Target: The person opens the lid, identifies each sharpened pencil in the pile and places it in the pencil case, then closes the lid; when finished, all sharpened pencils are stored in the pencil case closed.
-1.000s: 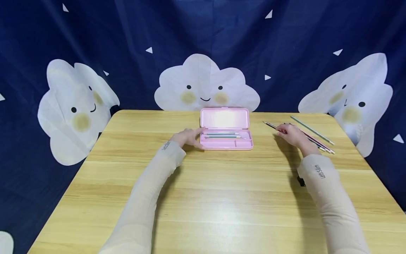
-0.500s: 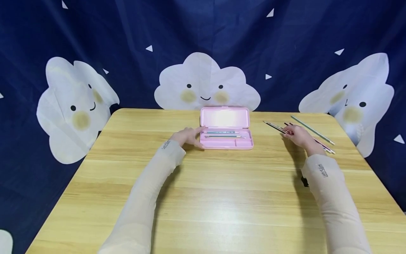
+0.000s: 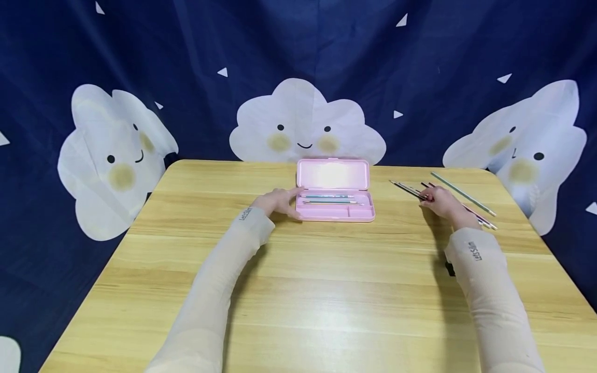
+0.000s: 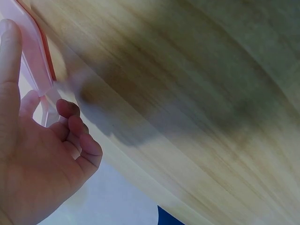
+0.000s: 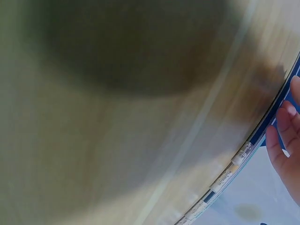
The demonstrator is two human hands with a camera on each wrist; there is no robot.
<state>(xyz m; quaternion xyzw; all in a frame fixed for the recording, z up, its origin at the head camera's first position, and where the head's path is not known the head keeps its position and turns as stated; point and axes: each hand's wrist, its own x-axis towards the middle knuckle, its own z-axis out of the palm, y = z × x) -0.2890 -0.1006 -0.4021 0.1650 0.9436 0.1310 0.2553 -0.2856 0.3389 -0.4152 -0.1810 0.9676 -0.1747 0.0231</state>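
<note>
At the right of the frame, above the middle, we see a loose bundle of long, thin, mostly dark pencils (image 3: 407, 189) on the light wood-grain desk (image 3: 345, 290). Over it lies the right hand (image 3: 443, 203), and its bent fingers grasp the bundle from above; how many pencils they pinch, we cannot tell. Just beside, toward the upper right, one long pale-green pencil (image 3: 463, 194) lies aslant. Near the centre there is a pink, rectangular, plastic-looking pencil box (image 3: 324, 212), its lid raised at the back. In its rear compartment lie thin bluish pencils (image 3: 329, 196), side by side. The left hand (image 3: 276, 201) holds the left end of this box between thumb and forefinger, the other fingers being loosely curled. Cream-coloured sleeves (image 3: 205, 300) cover both arms. Behind the desk hangs a dark blue cloth (image 3: 196, 67) with white smiling clouds (image 3: 308, 116).
</note>
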